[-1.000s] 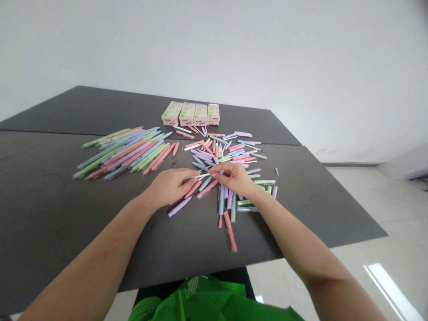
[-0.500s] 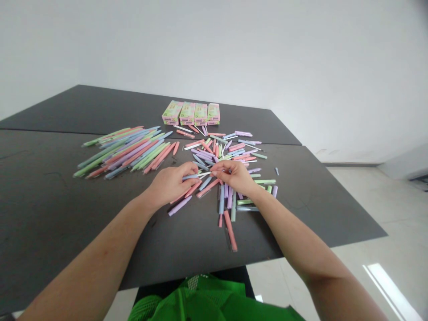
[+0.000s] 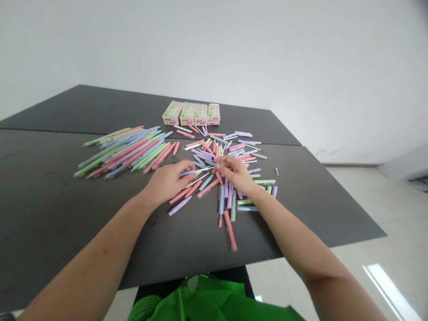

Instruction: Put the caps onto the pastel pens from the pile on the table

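My left hand is closed around a blue pen barrel, which points to the right over the pile. A thin white pen refill sticks out of the barrel's right end. The fingers of my right hand are pinched at the refill's far tip. Beneath and around both hands lie loose pen parts in red, blue, purple and green, such as a red barrel and a purple one.
A heap of pastel pens lies at the left. Several pink and green boxes stand in a row behind the parts. A small blue piece lies apart at the right. The dark table's front edge is close to my body.
My left hand has moved slightly left with the blue barrel, and more of the white refill shows between the hands. My right hand has shifted a little up and right.
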